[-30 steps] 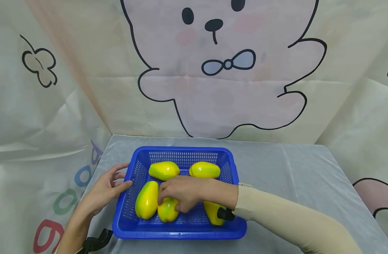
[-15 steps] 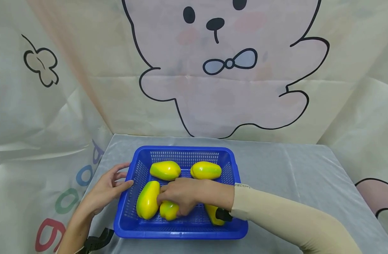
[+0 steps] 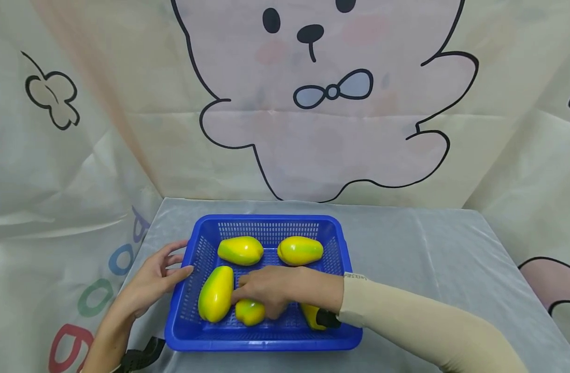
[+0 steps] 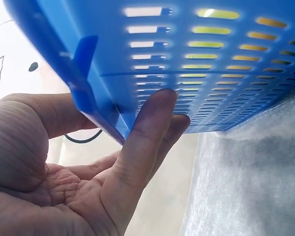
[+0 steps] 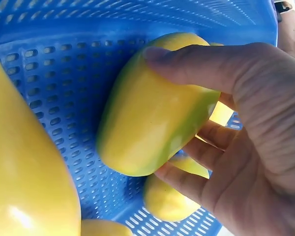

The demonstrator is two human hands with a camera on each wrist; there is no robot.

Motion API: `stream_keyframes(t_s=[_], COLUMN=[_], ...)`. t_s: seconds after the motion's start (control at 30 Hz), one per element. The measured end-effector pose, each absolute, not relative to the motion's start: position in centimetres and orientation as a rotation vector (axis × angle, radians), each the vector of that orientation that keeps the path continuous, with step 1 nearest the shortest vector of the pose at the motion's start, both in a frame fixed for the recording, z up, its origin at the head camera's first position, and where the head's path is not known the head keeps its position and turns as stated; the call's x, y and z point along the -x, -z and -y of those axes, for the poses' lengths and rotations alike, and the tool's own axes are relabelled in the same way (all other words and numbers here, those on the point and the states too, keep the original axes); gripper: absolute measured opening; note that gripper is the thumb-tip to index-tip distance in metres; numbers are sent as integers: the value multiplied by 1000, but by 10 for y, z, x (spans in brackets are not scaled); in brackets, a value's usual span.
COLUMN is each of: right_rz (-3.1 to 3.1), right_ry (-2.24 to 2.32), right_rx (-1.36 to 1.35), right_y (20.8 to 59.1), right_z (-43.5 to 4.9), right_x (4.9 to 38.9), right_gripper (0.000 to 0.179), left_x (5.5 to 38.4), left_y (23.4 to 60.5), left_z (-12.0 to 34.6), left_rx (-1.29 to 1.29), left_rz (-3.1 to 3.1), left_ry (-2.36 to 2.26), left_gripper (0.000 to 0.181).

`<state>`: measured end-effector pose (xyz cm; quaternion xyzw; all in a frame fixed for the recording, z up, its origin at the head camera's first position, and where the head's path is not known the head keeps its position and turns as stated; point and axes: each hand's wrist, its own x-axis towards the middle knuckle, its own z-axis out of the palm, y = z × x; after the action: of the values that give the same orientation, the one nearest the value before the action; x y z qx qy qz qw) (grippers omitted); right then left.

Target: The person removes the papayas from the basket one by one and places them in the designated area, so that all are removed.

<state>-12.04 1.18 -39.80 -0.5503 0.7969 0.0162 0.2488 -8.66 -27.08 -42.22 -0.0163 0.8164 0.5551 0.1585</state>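
On the grey-covered tabletop (image 3: 406,243): one blue perforated basket (image 3: 261,345), five yellow-green fruits (image 3: 240,250) inside. Left hand (image 3: 151,280): thumb and fingers holding the basket's left rim. Right hand (image 3: 267,287): gripping the front-middle fruit (image 3: 250,314), between two others, the right one partly covered.

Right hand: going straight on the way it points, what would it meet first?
Probably the leftmost fruit, which lies just past the right hand and its held fruit in the head view. Depth is hard to judge, so any gap is unclear.
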Motion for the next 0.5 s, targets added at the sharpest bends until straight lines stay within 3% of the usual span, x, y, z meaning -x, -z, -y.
stream_keyframes(t_s=[0.5], right_rz=[-2335], right_ry=[-9], right_rx=[1649], right_y=[393], right_z=[-26], right_x=[121], right_gripper=[71], left_x=[86], left_y=[422], left_z=[271], left_rx=[47], left_rz=[-2320], left_ry=[-1600], left_gripper=[78])
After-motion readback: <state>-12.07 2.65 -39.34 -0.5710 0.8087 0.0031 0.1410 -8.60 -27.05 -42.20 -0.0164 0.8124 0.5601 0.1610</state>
